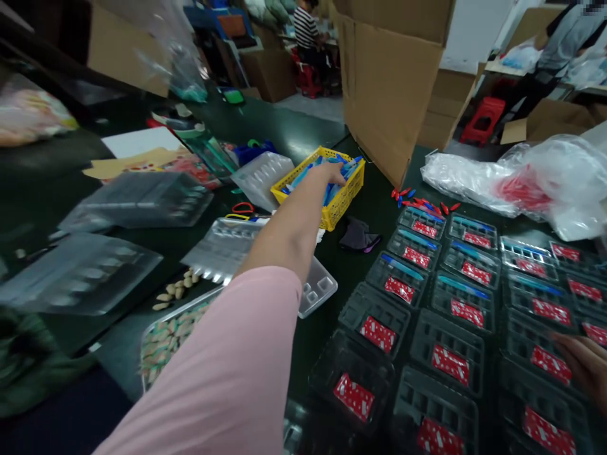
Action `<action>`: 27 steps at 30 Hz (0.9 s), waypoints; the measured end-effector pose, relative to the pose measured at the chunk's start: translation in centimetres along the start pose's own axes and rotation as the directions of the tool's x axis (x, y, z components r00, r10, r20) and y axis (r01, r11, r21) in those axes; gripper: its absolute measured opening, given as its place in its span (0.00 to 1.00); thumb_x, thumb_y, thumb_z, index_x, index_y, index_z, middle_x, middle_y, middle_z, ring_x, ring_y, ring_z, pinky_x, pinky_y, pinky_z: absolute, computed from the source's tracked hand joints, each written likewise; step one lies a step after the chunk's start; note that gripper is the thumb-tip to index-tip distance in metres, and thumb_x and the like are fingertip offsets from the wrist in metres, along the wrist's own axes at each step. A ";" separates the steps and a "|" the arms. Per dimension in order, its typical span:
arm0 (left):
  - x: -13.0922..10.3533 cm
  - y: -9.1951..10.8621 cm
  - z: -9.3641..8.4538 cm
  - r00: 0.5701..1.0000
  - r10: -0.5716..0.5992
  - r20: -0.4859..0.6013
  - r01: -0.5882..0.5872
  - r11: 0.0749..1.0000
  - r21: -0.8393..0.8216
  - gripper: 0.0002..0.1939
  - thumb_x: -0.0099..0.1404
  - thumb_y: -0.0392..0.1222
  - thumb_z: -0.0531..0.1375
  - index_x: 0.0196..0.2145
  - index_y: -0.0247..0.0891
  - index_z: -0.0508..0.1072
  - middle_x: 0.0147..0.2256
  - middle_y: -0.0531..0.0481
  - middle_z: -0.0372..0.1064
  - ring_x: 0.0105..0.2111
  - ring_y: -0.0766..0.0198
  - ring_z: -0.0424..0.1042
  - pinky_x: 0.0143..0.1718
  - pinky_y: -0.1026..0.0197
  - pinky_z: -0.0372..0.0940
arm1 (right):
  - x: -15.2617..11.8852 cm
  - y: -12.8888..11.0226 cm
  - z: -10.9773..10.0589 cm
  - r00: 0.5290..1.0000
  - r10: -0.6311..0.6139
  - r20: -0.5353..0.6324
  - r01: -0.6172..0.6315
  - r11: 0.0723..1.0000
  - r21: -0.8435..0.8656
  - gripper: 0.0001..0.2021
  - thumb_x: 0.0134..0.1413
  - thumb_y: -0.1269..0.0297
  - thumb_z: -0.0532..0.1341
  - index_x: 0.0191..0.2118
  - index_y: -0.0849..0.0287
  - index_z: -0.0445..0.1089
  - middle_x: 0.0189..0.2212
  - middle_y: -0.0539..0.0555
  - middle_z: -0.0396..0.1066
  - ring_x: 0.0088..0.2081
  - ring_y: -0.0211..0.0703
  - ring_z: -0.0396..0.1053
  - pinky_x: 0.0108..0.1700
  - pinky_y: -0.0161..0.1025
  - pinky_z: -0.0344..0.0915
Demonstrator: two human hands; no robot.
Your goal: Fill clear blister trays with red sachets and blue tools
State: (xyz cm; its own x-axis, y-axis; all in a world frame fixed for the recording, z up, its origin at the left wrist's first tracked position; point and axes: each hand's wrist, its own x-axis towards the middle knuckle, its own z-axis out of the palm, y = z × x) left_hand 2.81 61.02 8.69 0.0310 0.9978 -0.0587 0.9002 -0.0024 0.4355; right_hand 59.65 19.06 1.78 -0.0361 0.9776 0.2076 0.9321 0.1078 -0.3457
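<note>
My left hand (332,172), at the end of a pink sleeve, reaches into a yellow plastic basket (332,218) heaped with long blue plastic pieces (351,167). Its fingers dip among the pieces, and their tips are hidden, so I cannot tell whether they grip one. At the right edge, my right hand (581,360) is partly cut off and slightly blurred. Its fingers stretch out over a clear compartment tray (521,332) with a red dotted packet (551,364); nothing shows in them. Trays in the farther rows (467,284) hold blue pieces along their top edge.
Small red and blue pieces (422,203) lie beyond the trays, near a plastic bag (531,183) and an upright cardboard flap (389,88). Stacked clear trays (137,196), scissors (241,208) and a tray of beige-green pieces (177,338) are at left. People sit and stand behind.
</note>
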 end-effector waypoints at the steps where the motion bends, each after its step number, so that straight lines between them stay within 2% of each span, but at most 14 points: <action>1: 0.0 -0.1 0.0 0.998 -0.038 0.041 0.038 0.999 0.002 0.45 0.39 0.35 0.74 0.57 0.36 0.69 0.57 0.34 0.65 0.60 0.29 0.57 0.58 0.31 0.50 | -0.3 0.2 0.0 1.000 0.007 0.002 -0.007 1.000 -0.005 0.21 0.41 0.53 0.59 0.43 0.17 0.67 0.35 0.62 0.76 0.31 0.57 0.76 0.30 0.52 0.65; 3: -0.1 -0.4 0.0 0.982 -0.130 0.137 0.126 0.991 0.035 0.47 0.39 0.34 0.74 0.59 0.36 0.68 0.59 0.34 0.62 0.61 0.29 0.56 0.59 0.30 0.48 | -0.8 0.3 0.0 1.000 0.022 0.015 -0.022 1.000 -0.009 0.22 0.41 0.53 0.59 0.44 0.15 0.67 0.35 0.63 0.76 0.30 0.57 0.76 0.29 0.51 0.64; 6: -0.2 -1.0 0.3 0.980 -0.157 0.126 0.151 0.987 0.051 0.50 0.37 0.35 0.75 0.60 0.36 0.67 0.63 0.31 0.54 0.61 0.25 0.52 0.59 0.27 0.44 | -1.1 -0.3 0.2 0.999 0.031 0.028 -0.031 1.000 -0.001 0.20 0.45 0.51 0.57 0.44 0.15 0.67 0.36 0.61 0.76 0.29 0.56 0.76 0.28 0.51 0.65; 8: -0.3 -1.4 0.5 0.979 -0.162 0.126 0.154 0.986 0.067 0.52 0.36 0.39 0.76 0.60 0.37 0.66 0.65 0.31 0.50 0.61 0.25 0.52 0.59 0.28 0.45 | -1.2 -0.7 0.6 1.000 0.007 0.030 -0.007 1.000 -0.011 0.18 0.48 0.50 0.56 0.44 0.17 0.68 0.36 0.58 0.77 0.29 0.55 0.76 0.27 0.49 0.68; 10: -0.6 -1.5 0.6 0.974 -0.167 0.152 0.151 0.982 0.110 0.52 0.38 0.44 0.75 0.62 0.41 0.64 0.65 0.34 0.48 0.61 0.27 0.53 0.59 0.31 0.49 | -1.3 -1.0 1.0 0.998 -0.023 0.064 0.025 0.999 -0.045 0.15 0.51 0.51 0.56 0.44 0.26 0.71 0.36 0.54 0.77 0.31 0.52 0.78 0.29 0.47 0.72; 12: -1.2 -1.5 0.7 0.972 -0.176 0.155 0.150 0.974 0.168 0.51 0.43 0.49 0.73 0.63 0.42 0.61 0.65 0.35 0.47 0.60 0.28 0.56 0.59 0.34 0.53 | -1.6 -0.9 1.6 0.992 -0.052 0.114 0.061 0.994 -0.085 0.13 0.55 0.52 0.55 0.44 0.39 0.73 0.38 0.53 0.78 0.34 0.51 0.78 0.33 0.45 0.75; 15: -2.6 -1.2 1.1 0.982 -0.182 0.054 0.170 0.969 0.178 0.48 0.47 0.49 0.71 0.63 0.40 0.60 0.64 0.32 0.47 0.59 0.29 0.57 0.57 0.35 0.55 | -2.3 -0.3 2.3 0.987 -0.093 0.132 0.111 0.984 -0.142 0.18 0.59 0.50 0.53 0.45 0.52 0.74 0.39 0.54 0.78 0.35 0.49 0.78 0.35 0.42 0.76; 20: -3.7 -0.8 2.1 0.964 -0.213 -0.160 0.196 0.974 -0.115 0.38 0.44 0.45 0.73 0.53 0.34 0.67 0.60 0.29 0.52 0.58 0.32 0.57 0.56 0.34 0.51 | -3.6 0.3 3.0 0.981 -0.163 0.110 0.182 0.964 -0.193 0.19 0.63 0.51 0.51 0.48 0.54 0.73 0.41 0.54 0.77 0.39 0.47 0.78 0.39 0.39 0.76; 22: -3.4 -0.8 2.5 0.951 -0.222 -0.213 0.185 0.966 -0.182 0.31 0.48 0.46 0.72 0.48 0.32 0.68 0.58 0.29 0.55 0.58 0.35 0.57 0.56 0.34 0.50 | -4.0 0.2 3.0 0.981 -0.177 0.085 0.191 0.959 -0.212 0.19 0.63 0.51 0.51 0.47 0.54 0.74 0.42 0.54 0.77 0.39 0.46 0.78 0.39 0.39 0.77; 25: -2.4 -1.1 2.9 0.926 -0.219 -0.307 0.113 0.938 -0.328 0.17 0.58 0.44 0.65 0.40 0.31 0.69 0.50 0.32 0.61 0.57 0.43 0.57 0.56 0.38 0.47 | -4.1 -0.4 2.8 0.977 -0.197 0.076 0.210 0.949 -0.234 0.19 0.64 0.52 0.50 0.47 0.53 0.73 0.41 0.53 0.77 0.39 0.46 0.79 0.36 0.39 0.77; 27: -1.8 -1.5 3.1 0.898 -0.239 -0.369 0.032 0.873 -0.486 0.10 0.59 0.42 0.63 0.33 0.32 0.68 0.43 0.35 0.64 0.54 0.47 0.60 0.56 0.41 0.48 | -4.1 -0.8 2.6 0.971 -0.222 0.087 0.237 0.942 -0.239 0.19 0.65 0.52 0.50 0.48 0.53 0.72 0.42 0.53 0.77 0.39 0.46 0.79 0.36 0.40 0.78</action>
State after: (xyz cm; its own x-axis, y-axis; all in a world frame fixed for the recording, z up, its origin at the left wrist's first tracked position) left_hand 2.76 59.06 5.33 -0.3471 0.9215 0.1744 0.5757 0.0626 0.8153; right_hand 58.16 15.44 -1.16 -0.2735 0.9410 0.1992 0.9553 0.2899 -0.0575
